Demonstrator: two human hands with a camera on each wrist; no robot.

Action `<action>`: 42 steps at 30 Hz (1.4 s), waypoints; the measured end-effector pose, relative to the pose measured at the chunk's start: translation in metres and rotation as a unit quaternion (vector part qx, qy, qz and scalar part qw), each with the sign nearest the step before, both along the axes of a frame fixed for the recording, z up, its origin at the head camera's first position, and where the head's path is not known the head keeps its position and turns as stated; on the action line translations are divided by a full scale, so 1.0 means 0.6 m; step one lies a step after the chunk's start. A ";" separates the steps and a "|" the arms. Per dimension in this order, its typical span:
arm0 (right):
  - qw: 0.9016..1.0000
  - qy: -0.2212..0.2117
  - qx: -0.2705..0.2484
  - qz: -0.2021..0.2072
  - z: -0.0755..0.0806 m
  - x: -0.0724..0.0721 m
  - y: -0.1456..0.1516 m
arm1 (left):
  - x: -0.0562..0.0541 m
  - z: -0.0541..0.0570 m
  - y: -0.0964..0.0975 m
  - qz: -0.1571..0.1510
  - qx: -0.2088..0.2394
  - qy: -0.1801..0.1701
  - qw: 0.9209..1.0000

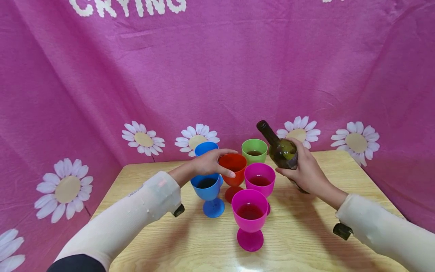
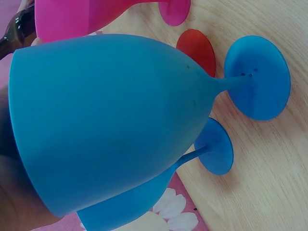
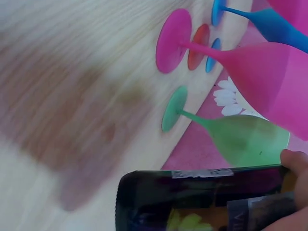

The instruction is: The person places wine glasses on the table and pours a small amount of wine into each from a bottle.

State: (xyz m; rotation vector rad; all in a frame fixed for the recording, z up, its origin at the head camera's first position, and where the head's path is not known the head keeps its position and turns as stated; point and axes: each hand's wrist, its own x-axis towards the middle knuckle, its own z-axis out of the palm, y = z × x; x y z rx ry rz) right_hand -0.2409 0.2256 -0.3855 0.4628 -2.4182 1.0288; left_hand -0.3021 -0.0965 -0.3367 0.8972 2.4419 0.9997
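My left hand (image 1: 208, 162) reaches over the blue goblets and grips the red goblet (image 1: 240, 176) near its rim, thumb on the near side, fingers along the far side. In my right hand (image 1: 308, 172) is a dark green wine bottle (image 1: 281, 152), held around its body above the table, its neck tilted up and left toward the green goblet (image 1: 255, 155). Dark liquid shows in the green goblet, the near blue goblet (image 1: 208, 192), the middle pink goblet (image 1: 259, 186) and the front pink goblet (image 1: 249, 223). Whether the red one holds liquid, I cannot tell.
Behind my left hand stands a second blue goblet (image 1: 205, 146), partly hidden. All the goblets stand close together on a light wooden table (image 1: 299, 241). A pink cloth (image 1: 217, 75) with white daisies hangs behind and beside it.
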 end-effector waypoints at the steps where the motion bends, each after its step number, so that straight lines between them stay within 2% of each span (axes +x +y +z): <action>1: 1.000 -0.003 -0.010 -0.003 -0.002 0.000 0.000 | 0.000 0.000 0.000 0.000 0.001 0.000 1.000; 10: 0.992 -0.077 -0.096 -0.009 -0.021 0.011 0.004 | 0.000 0.000 0.000 0.003 0.002 -0.005 1.000; 17: 0.986 -0.102 -0.131 -0.005 -0.035 0.015 0.011 | 0.002 0.004 0.000 0.008 -0.006 0.001 1.000; 26: 0.985 -0.105 -0.138 0.000 -0.050 0.020 0.017 | 0.003 0.008 0.004 0.008 -0.011 -0.002 1.000; 32: 0.985 -0.104 -0.138 -0.002 -0.056 0.023 0.022 | 0.004 0.018 0.008 0.004 -0.043 0.011 0.999; 38: 0.984 -0.105 -0.140 0.000 -0.057 0.025 0.024 | 0.006 0.034 0.013 -0.009 -0.084 0.038 0.996; 42: 0.985 -0.102 -0.136 0.008 -0.057 0.024 0.023 | 0.007 0.053 0.013 -0.019 -0.092 0.046 0.994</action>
